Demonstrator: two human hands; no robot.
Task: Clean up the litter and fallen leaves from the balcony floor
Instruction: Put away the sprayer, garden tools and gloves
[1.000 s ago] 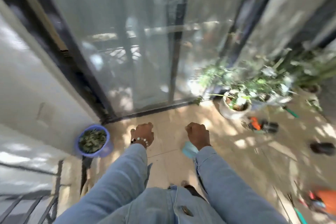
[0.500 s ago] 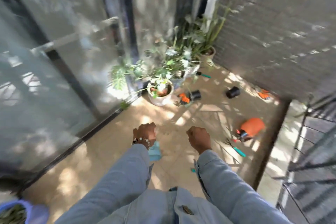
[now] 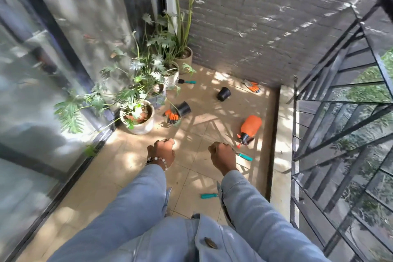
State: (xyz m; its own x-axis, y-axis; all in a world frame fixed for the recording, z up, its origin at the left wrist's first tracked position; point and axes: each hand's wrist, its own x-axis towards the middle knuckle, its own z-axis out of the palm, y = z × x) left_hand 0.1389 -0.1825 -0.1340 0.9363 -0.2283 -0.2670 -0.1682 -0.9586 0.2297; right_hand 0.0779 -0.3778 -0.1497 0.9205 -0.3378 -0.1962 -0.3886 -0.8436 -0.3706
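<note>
**View swung right to the cluttered corner, both hands up in fists**

Since half a second before, the view had swung further right: the blue bucket dropped out of sight at lower left, and the black railing filled the right side. Both hands stayed raised in front of the body. The left hand, beaded bracelet at the wrist, was curled into a fist with nothing in its grip; the right hand was likewise curled, its grip closed on nothing that could be seen.

The balcony floor carried the clutter well ahead of the hands. An orange spray bottle lay on its side near the raised ledge. Two black pots lay tipped over, the nearer one touching a pair of orange gloves. More gloves lay by the brick wall. Teal-handled tools lay scattered: one just beyond the right hand, another beside the right sleeve, a third near the potted plants. Fallen leaves could not be made out.
</note>
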